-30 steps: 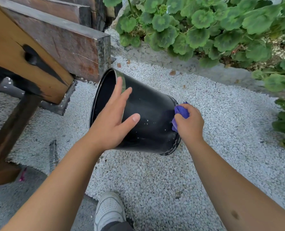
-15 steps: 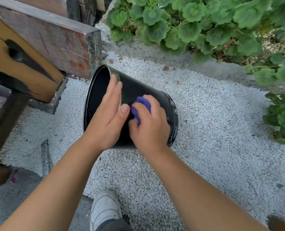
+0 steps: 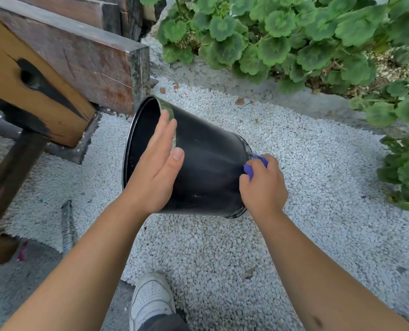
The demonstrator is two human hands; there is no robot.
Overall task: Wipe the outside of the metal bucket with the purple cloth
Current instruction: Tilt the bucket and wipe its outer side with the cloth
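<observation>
The left hand (image 3: 155, 173) lay flat, fingers straight, on the tipped bucket (image 3: 208, 168); the right hand (image 3: 264, 187) gripped the cloth (image 3: 251, 167) against its base.

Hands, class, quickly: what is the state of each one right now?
Left hand: open, fingers straight, resting on the black metal bucket.
Right hand: closed around the bunched purple cloth.

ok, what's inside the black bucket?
The bucket lies tipped, mouth leftward. Only dark inner wall shows, with no contents visible; the left hand on the rim hides part of the opening, and the bottom is out of sight.
</observation>
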